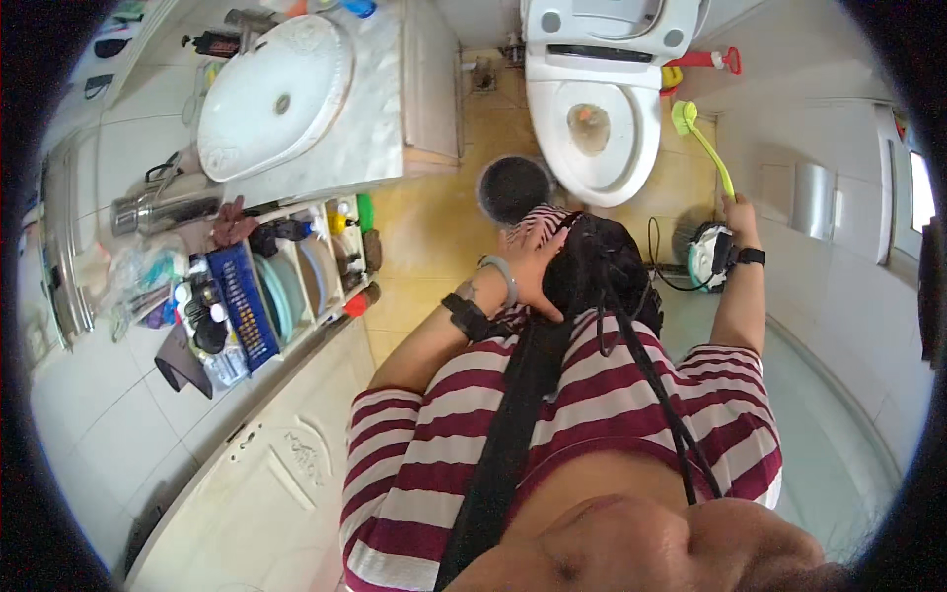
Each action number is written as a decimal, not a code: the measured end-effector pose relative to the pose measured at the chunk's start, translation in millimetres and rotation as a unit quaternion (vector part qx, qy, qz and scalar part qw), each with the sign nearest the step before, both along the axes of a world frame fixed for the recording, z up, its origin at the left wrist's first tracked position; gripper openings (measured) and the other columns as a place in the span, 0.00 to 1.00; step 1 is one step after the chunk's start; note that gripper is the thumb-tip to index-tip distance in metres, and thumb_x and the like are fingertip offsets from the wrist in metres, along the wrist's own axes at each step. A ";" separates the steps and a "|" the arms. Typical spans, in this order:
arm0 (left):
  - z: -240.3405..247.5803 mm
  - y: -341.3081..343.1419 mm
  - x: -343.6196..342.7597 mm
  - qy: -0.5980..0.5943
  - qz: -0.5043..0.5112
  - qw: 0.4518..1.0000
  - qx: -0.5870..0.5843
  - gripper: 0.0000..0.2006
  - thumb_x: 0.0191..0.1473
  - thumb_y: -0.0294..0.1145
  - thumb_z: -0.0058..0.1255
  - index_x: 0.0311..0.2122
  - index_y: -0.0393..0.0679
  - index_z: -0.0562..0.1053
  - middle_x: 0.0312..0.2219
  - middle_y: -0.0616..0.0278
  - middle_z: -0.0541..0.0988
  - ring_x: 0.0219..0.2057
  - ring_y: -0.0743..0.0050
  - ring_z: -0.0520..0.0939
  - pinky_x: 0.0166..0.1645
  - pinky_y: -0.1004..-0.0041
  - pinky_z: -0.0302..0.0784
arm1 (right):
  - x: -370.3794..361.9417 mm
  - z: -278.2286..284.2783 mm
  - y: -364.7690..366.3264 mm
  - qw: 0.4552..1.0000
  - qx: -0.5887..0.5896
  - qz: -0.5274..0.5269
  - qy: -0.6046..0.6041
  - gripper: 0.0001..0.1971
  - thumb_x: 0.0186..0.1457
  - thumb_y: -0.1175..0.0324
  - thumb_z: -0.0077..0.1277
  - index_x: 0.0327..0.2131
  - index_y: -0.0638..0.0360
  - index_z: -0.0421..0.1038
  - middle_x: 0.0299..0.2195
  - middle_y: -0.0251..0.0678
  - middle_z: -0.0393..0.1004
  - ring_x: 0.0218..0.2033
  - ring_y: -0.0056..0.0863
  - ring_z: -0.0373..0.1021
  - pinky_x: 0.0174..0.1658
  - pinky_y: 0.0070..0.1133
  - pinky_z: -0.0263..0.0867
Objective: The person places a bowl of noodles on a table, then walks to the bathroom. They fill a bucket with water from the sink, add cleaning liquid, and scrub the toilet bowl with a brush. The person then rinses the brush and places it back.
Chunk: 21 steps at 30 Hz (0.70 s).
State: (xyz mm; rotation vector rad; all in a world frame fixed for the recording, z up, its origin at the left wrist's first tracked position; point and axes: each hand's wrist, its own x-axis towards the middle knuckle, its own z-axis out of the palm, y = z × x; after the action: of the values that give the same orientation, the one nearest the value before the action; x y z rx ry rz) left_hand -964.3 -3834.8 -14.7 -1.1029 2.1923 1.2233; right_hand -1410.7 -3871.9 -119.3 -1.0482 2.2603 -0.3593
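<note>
My right hand is closed round the handle of a yellow-green toilet brush. The brush stands out ahead of the hand, its head raised beside the right of the white toilet. Seat and lid are up, and something brownish-orange shows at the bottom of the bowl. My left hand rests with its fingers spread on my striped clothing, against a black bag at my waist. Nothing shows in that hand.
A black-lined bin stands left of the toilet. A white washbasin sits on a marble counter at the far left. Below it is a crowded shelf rack. A red pump tool lies by the right wall, near a round white-and-green object.
</note>
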 end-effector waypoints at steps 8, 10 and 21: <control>-16.7 52.4 61.5 0.105 0.097 0.990 -0.020 0.60 0.15 0.60 0.58 0.54 0.50 0.38 0.52 0.39 0.37 0.54 0.42 0.40 0.53 0.49 0.35 | 123.1 -12.5 5.0 0.986 0.063 0.137 -0.075 0.18 0.44 0.56 0.45 0.27 0.65 0.67 0.17 0.40 0.67 0.20 0.28 0.64 0.24 0.23 0.59; -14.0 60.2 68.7 0.084 0.082 0.993 -0.022 0.60 0.15 0.60 0.58 0.54 0.50 0.38 0.52 0.39 0.37 0.54 0.42 0.40 0.53 0.49 0.36 | 147.6 -39.4 10.7 0.959 -0.024 0.284 -0.009 0.19 0.43 0.56 0.45 0.29 0.65 0.67 0.25 0.49 0.69 0.27 0.39 0.67 0.31 0.28 0.61; -41.6 118.9 162.6 0.059 0.112 0.991 0.032 0.60 0.14 0.56 0.60 0.54 0.49 0.39 0.52 0.39 0.39 0.53 0.42 0.43 0.53 0.51 0.37 | 339.9 -172.2 31.7 0.880 0.177 0.439 0.034 0.15 0.42 0.61 0.43 0.25 0.67 0.66 0.22 0.50 0.68 0.24 0.40 0.66 0.28 0.29 0.62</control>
State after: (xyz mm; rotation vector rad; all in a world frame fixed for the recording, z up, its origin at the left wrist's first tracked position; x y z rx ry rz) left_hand -801.8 -3715.9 -56.3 -1.3096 2.1411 1.4791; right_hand -1070.9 -3840.3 -291.5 -1.7283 1.5705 0.4615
